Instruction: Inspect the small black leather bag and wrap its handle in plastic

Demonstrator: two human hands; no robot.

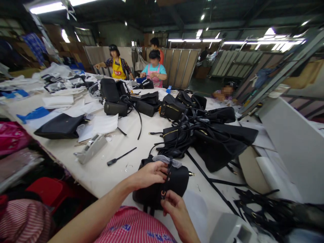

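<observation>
Black leather handbag [162,184], small and boxy, sits at the near edge of the long white worktable [101,168], right in front of the person in the pink striped top. The left hand [149,174] lies curled over the bag's top left corner, fingers bent and closed on the upper rim beside a wad of clear plastic wrapping [167,160] that pokes out of the opening. The right hand [174,202] is below, at the bag's front face, thumb and forefinger pinched together on a narrow black strap [167,177] that runs down the front to a small metal buckle; the other fingers are loosely folded. The bag looks light and half-stuffed, so its walls should give under pressure rather than hold firm; the smooth leather is probably a little slippery and apt to mark, which speaks for holding it by the stiffer top rim and seams, as the left hand does, and not by the thin strap alone, which would let the body swing. Towards the middle of the table lies a tangled heap of black bags and straps [202,135]; a grey tape dispenser [91,148] and a thin black tool [121,156] lie nearer the left edge. Other people work at the far end.
</observation>
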